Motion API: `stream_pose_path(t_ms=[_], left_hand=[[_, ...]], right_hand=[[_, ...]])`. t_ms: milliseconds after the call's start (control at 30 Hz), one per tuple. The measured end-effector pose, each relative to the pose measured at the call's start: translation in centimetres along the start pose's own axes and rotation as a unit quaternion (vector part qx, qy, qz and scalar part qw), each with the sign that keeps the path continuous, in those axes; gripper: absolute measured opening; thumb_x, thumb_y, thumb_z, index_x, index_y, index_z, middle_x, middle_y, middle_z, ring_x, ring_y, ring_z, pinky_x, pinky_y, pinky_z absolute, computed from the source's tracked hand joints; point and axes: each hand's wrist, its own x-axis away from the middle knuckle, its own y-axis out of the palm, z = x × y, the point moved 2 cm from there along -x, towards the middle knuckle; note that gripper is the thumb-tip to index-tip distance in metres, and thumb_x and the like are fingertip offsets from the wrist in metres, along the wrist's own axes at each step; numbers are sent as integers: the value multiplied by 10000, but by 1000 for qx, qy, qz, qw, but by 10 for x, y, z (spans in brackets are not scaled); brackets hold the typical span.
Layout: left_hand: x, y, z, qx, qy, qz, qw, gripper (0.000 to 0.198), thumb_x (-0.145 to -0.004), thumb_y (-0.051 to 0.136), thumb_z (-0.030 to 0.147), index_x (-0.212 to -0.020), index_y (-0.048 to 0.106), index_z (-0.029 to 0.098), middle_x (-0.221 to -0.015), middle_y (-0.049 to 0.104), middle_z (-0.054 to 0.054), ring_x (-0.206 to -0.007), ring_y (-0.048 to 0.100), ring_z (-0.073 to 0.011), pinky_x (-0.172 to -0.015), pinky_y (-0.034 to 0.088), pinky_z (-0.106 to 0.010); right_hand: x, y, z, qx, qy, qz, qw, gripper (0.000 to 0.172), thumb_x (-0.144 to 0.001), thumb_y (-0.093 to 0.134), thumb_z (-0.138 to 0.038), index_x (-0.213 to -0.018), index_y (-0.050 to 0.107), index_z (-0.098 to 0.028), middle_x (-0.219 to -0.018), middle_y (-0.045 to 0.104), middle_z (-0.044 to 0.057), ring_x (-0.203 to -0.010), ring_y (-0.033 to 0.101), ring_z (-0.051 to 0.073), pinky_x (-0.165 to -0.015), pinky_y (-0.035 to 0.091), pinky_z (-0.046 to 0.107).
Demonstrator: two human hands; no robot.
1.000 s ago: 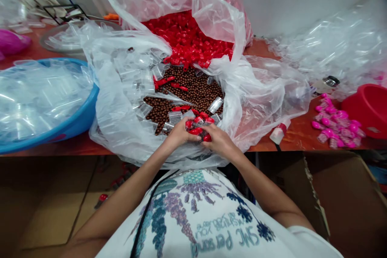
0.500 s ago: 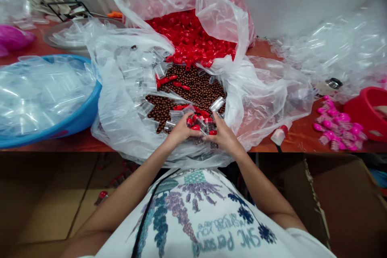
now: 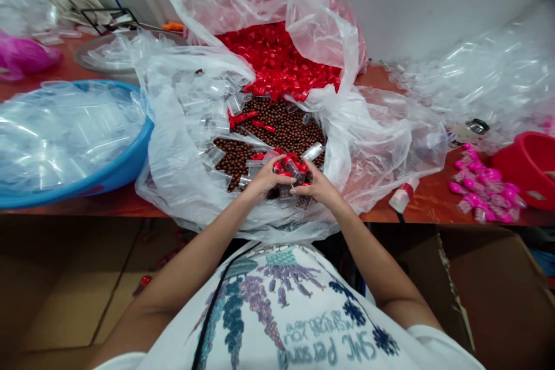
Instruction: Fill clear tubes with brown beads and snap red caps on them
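My left hand (image 3: 263, 182) and my right hand (image 3: 321, 187) face each other at the near side of an open plastic bag (image 3: 171, 179). Between them they cup a cluster of small clear containers with red caps (image 3: 291, 167), fingers curled round the cluster from both sides. Part of the cluster is hidden by my fingers. Beyond it, small brown balls (image 3: 288, 127) fill the bag's middle, with several loose red caps (image 3: 243, 118) on top. One clear container (image 3: 313, 151) lies by my right fingertips. More clear containers (image 3: 210, 101) are heaped on the bag's left side.
A second bag of red caps (image 3: 281, 55) stands behind. At left is a blue basin (image 3: 145, 141) of clear plastic pieces. To the right are a red-capped container (image 3: 403, 196), pink-capped containers (image 3: 488, 185) and a red bowl (image 3: 520, 170). Open cardboard boxes (image 3: 489, 289) stand below the table.
My fingers have shifted round the cluster, and the red-capped containers between my hands have turned and moved closer together. The whole view has shifted slightly.
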Motion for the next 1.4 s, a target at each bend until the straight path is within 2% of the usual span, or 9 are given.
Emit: stream_pose_path(t_ms=[100, 267, 600, 733, 867, 967, 1100, 1267, 1400], left_hand=[[2, 2, 12, -9, 42, 2, 999, 833, -495, 800, 160, -1261, 481, 218, -1091, 608, -66, -911, 603, -181, -861, 466, -336], [6, 0, 46, -2, 119, -10, 993, 819, -503, 788, 138, -1255, 477, 229, -1077, 601, -42, -884, 603, -167, -843, 469, -312], [28, -36, 72, 37, 83, -11, 996, 817, -485, 811, 159, -1235, 491, 214, -968, 633, -53, -830, 619, -187, -742, 513, -331], [70, -52, 81, 29, 107, 17, 994, 821, -476, 815, 160, -1236, 511, 225, -1021, 642, -62, -846, 632, -199, -720, 531, -300], [152, -83, 75, 7, 94, 113, 989, 866, -464, 828, 174, -1255, 510, 322, -1036, 673, -22, -817, 654, -224, -663, 555, -307], [217, -118, 52, 7, 53, 239, 970, 845, -446, 841, 177, -1201, 541, 408, -1011, 698, 56, -834, 655, -218, -695, 555, -305], [270, -165, -11, 64, 0, 330, 942, 709, -548, 808, 252, -1158, 535, 492, -1003, 696, 137, -894, 642, -190, -735, 545, -282], [284, -218, -112, 173, -31, 385, 906, 668, -552, 800, 305, -1171, 549, 328, -993, 701, 6, -779, 666, -198, -660, 554, -297], [272, -254, -180, 309, -64, 446, 837, 438, -658, 725, 179, -1065, 566, 200, -798, 677, -14, -630, 629, -139, -634, 533, -261]], right_hand=[[-3, -3, -14, -10, -23, 11, 1000, 1040, -560, 807, -346, -1430, 250, -220, -1422, 391, 90, -1284, 405, 231, -1088, 285, 402], [-16, -6, -45, -44, -79, 31, 995, 812, -679, 721, -306, -1387, 330, -239, -1311, 510, 60, -1189, 502, 202, -1030, 378, 367], [-32, 23, -79, -75, -63, -55, 994, 783, -676, 708, -324, -1359, 333, -238, -1257, 565, 57, -1112, 562, 214, -952, 465, 386], [-20, 48, -101, -51, -93, -94, 990, 776, -712, 689, -374, -1379, 311, -256, -1287, 538, 47, -1136, 544, 210, -968, 454, 369], [11, 102, -129, -39, -120, -166, 978, 760, -739, 678, -398, -1389, 304, -281, -1329, 488, 28, -1164, 519, 202, -993, 420, 343], [31, 161, -137, 10, -115, -232, 966, 792, -736, 666, -471, -1407, 272, -322, -1336, 478, 14, -1186, 501, 220, -981, 414, 347], [37, 250, -116, 73, -80, -322, 941, 819, -748, 623, -546, -1425, 253, -269, -1298, 518, 66, -1156, 524, 260, -931, 438, 368], [39, 333, -75, 112, -57, -385, 914, 800, -807, 571, -480, -1446, 199, -174, -1340, 480, 124, -1204, 488, 265, -969, 407, 388], [42, 338, -77, 111, -114, -401, 902, 654, -839, 530, -254, -1427, 266, -145, -1483, 265, 154, -1357, 288, 245, -1070, 306, 398]])
